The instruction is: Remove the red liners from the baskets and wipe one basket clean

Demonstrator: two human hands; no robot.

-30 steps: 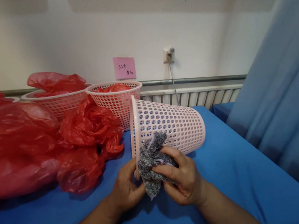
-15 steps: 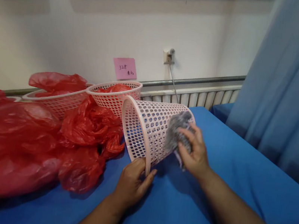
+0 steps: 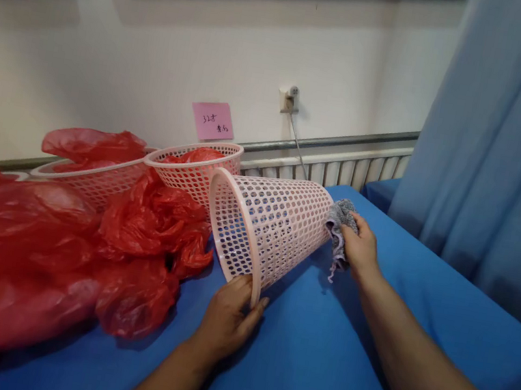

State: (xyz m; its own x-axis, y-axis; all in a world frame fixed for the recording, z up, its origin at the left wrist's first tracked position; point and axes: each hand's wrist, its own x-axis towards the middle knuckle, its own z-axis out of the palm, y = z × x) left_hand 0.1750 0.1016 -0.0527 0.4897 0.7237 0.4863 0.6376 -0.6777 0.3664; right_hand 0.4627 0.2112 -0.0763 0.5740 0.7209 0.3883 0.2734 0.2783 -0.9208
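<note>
A pale pink perforated basket (image 3: 270,223) lies on its side on the blue table (image 3: 313,361), its open mouth turned towards me. My left hand (image 3: 228,318) grips the near rim of the basket, fingers closed round it. My right hand (image 3: 359,249) presses a grey speckled cloth (image 3: 339,219) against the basket's closed far end, fingers wrapped on the cloth.
Crumpled red plastic bags (image 3: 60,242) fill the left side. Behind them stand two more pink baskets (image 3: 195,168) with red plastic inside. A pink note (image 3: 211,120) and a wall socket (image 3: 288,98) are on the wall. A blue curtain (image 3: 506,142) hangs at the right.
My right hand has carried the grey cloth from the basket's rim along its side to the far end. The basket's mouth has turned more towards me.
</note>
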